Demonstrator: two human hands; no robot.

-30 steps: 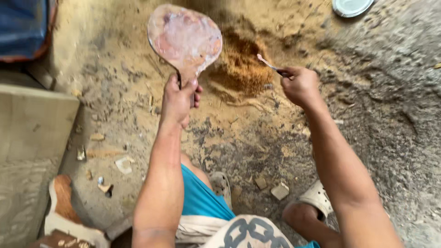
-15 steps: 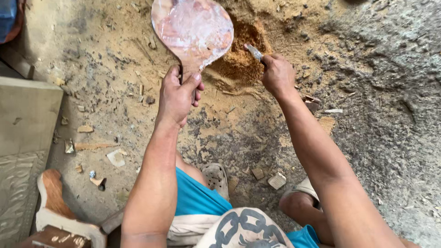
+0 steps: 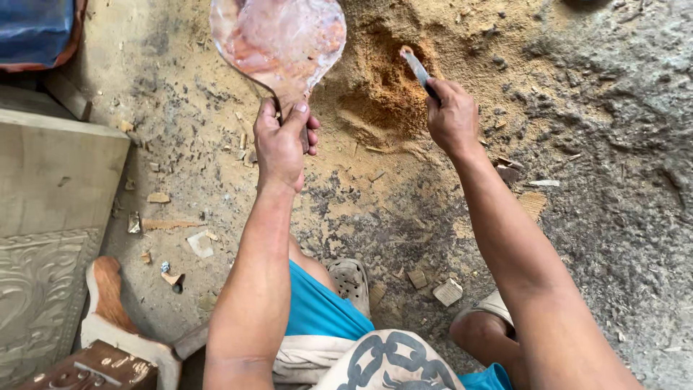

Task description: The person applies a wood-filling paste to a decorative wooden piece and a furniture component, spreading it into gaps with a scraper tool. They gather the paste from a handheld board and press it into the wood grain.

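My left hand [image 3: 283, 141] grips the narrow lower end of a flat, rounded paddle-shaped board [image 3: 280, 37], pinkish and mottled, held out over the ground. My right hand [image 3: 452, 117] is closed on a small knife [image 3: 419, 70] whose blade points up and away, over a mound of orange-brown sawdust [image 3: 386, 90]. The knife is a short way to the right of the board and does not touch it. Both arms reach forward from my lap.
Wood chips and small offcuts [image 3: 447, 291] litter the dusty ground. A carved grey panel [image 3: 43, 238] lies at the left, a blue object [image 3: 32, 29] at top left. My sandalled feet [image 3: 354, 282] rest below; a carved wooden piece [image 3: 94, 365] sits bottom left.
The view has shifted so the board and both hands sit higher and closer in frame. My right hand with the knife has drawn leftward, nearer to the board.
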